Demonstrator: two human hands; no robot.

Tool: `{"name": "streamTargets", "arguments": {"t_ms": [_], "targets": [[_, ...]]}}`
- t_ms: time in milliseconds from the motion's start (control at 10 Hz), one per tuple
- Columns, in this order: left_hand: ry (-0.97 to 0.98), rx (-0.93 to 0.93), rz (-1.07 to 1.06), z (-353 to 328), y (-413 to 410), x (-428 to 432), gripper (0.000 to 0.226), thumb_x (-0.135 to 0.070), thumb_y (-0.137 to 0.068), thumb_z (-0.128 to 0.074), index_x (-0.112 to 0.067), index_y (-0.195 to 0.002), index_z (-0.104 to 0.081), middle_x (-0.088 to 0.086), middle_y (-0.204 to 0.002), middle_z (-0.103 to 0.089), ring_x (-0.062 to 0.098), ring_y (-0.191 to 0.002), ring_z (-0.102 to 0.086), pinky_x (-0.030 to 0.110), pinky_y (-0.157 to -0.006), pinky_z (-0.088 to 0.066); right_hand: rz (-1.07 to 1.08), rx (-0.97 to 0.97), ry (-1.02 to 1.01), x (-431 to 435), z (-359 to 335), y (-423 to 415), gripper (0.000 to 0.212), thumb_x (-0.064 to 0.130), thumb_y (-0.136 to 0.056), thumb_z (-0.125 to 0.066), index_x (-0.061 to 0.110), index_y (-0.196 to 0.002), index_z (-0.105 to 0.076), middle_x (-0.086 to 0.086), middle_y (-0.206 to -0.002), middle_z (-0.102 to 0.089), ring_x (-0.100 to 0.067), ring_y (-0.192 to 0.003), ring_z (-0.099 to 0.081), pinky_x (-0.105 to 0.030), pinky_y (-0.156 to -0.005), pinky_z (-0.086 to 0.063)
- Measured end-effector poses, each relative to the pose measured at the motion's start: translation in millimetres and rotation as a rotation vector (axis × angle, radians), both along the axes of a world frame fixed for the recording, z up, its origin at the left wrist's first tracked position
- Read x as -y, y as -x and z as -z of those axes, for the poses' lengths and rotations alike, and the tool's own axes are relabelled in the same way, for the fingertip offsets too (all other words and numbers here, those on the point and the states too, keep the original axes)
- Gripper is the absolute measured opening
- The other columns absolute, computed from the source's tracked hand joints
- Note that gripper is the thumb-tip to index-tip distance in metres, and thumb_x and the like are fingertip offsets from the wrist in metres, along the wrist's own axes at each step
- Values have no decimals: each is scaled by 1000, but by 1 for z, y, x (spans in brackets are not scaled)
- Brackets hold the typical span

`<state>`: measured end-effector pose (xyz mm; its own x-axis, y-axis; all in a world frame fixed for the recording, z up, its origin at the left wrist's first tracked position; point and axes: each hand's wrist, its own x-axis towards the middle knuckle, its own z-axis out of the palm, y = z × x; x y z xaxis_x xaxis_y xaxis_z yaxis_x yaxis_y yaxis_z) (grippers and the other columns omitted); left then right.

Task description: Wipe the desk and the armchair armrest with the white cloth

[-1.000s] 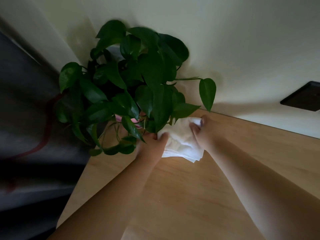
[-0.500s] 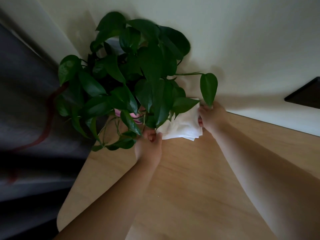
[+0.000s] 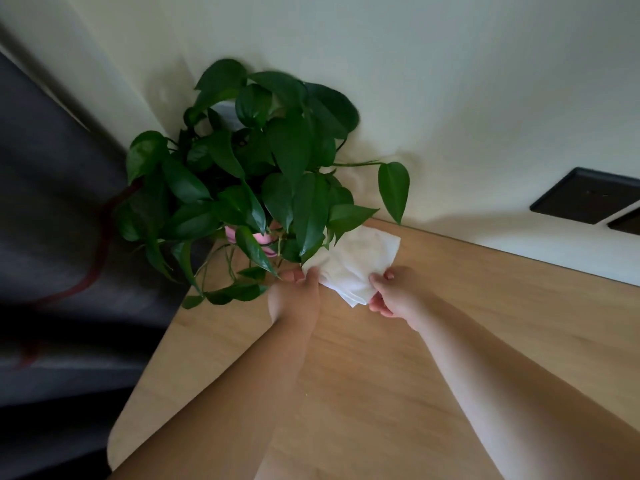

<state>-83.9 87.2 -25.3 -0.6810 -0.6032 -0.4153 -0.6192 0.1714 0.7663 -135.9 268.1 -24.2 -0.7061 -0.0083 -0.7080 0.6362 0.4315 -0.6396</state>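
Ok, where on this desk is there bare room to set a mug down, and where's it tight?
Bare desk runs right of the right hand up to the wall, and along the left edge down to the rounded front corner. The back-left corner is crowded: pothos leaves hang over the white cloth, right by the left hand gripping it.

Dim, soft light; the plant (image 3: pixel 270 174) shadows the wall (image 3: pixel 450 81), edges bowed, left side blurred.
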Motion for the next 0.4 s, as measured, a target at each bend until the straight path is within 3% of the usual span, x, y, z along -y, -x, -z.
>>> {"name": "streamTargets", "arguments": {"t_ms": [100,200,300,400], "targets": [[-23,-25,-47,-2,5,2,18,-37,-94,-68,-22,-84,-67,-6,-80,-70,22,-82,-69,26,-60,-41,29,-40,22,5,-3,5,13,26,-107,-53,13,-110,-56,-11,-80,-72,-15,-56,-68,-29,-60,-60],[-5,-33,-1,-6,-1,3,15,-33,-97,-65,-28,-83,-64,-10,-89,-71,19,-89,-68,27,-67,-43,-4,-89,-21,5,-6,4,16,23,-105,-53,15,-116,-61,-6,-89,-74,-13,-59,-70,-23,-52,-53],[12,-6,70,-8,-18,9,5,-35,-101,-61,-35,-95,-62,-7,-112,-72,13,-93,-65,24,-66,-45,19,-92,7,-3,-8,-7,32,24,-102,-62,18,-133,-59,-2,-100,-77,-11,-67,-72,-24,-55,-58],[71,130,186,-20,-39,16,26,-32,-103,-57,-20,-125,-66,-1,-131,-69,18,-111,-65,25,-81,-50,50,-109,-82,-19,-18,-27,54,27,-102,-66,19,-151,-48,-2,-128,-71,-16,-86,-76,-39,-84,-64]]}}
